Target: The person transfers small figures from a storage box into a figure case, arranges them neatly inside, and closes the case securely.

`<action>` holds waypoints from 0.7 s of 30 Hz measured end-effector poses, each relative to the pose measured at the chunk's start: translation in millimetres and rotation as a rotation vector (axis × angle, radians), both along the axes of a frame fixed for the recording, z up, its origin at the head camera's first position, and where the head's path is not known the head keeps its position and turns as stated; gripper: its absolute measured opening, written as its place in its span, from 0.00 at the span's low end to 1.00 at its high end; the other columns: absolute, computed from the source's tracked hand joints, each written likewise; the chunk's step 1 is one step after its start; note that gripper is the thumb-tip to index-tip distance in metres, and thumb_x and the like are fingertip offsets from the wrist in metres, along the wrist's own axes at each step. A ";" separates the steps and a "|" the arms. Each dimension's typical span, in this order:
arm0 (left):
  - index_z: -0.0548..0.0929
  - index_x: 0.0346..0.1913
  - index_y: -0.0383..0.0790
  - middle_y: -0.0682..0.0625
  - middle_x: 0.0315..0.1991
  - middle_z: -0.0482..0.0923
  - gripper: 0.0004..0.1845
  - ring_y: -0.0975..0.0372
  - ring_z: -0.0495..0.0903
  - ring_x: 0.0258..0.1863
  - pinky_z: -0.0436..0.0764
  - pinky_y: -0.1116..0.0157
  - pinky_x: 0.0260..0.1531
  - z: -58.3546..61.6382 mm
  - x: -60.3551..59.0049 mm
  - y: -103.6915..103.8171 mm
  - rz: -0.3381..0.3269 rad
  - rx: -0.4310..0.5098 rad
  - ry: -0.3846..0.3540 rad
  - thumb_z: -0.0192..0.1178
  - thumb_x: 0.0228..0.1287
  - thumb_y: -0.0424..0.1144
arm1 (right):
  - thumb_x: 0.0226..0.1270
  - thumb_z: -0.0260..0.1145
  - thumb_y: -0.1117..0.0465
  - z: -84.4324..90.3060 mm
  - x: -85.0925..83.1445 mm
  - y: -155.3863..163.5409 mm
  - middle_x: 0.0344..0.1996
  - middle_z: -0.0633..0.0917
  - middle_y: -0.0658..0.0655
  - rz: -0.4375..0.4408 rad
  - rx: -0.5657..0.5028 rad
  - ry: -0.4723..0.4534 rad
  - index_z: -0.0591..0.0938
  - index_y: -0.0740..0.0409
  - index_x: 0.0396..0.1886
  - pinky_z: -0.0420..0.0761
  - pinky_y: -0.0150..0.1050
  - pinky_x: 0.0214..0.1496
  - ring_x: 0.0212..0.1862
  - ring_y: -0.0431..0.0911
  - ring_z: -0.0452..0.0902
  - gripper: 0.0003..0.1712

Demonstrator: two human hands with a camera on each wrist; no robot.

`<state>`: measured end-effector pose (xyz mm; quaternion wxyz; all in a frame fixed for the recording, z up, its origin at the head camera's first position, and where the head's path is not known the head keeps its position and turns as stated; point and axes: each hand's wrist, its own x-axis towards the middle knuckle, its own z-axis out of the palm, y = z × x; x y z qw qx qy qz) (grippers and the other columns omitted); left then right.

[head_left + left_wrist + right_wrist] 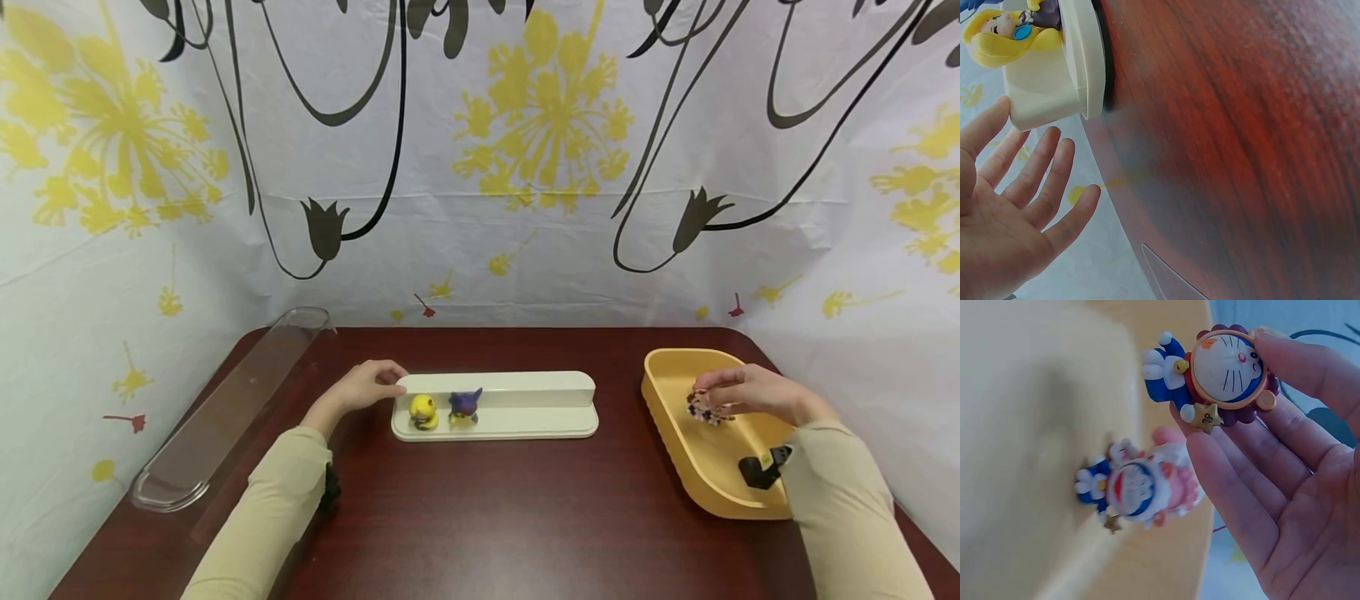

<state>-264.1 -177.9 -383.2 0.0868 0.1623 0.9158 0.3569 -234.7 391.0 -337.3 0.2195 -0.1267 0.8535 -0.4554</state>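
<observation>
Step in hand: lifting a toy figure (1229, 369) out of the yellow bin (720, 454), it seems.
Right hand (761, 393) pinches the toy figure above the bin floor; clearing the rim seems called for. Left hand (365, 385), fingers spread, touches the white stand's (536, 418) end.

A small screened-off booth: creased white sheeting (465, 242), printed with large yellow dandelion-like sprays (555, 137) and dark grey-green tulip shapes (325, 229), closes off the back and both sides across the upper half of the frame, around a dark reddish-brown wood-grain bench (480, 517) below. Whether this stands in a home, lab or office cannot be told.
</observation>
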 end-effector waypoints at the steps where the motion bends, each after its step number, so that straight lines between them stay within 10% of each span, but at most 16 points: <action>1: 0.78 0.44 0.37 0.47 0.38 0.76 0.13 0.55 0.74 0.40 0.72 0.57 0.38 0.2 0.2 0.0 -0.004 0.001 0.003 0.59 0.57 0.39 | 0.60 0.60 0.63 2.5 -0.1 -1.6 0.40 0.79 0.56 -0.006 0.013 0.007 0.71 0.75 0.48 0.73 0.43 0.44 0.40 0.42 0.76 0.21; 21: 0.78 0.44 0.38 0.48 0.37 0.76 0.13 0.56 0.74 0.39 0.71 0.58 0.38 0.1 -0.1 0.5 0.012 -0.010 0.002 0.60 0.57 0.40 | 0.60 0.60 0.58 50.0 -4.4 -56.6 0.38 0.79 0.61 0.015 0.121 0.112 0.72 0.69 0.51 0.75 0.39 0.26 0.29 0.49 0.78 0.23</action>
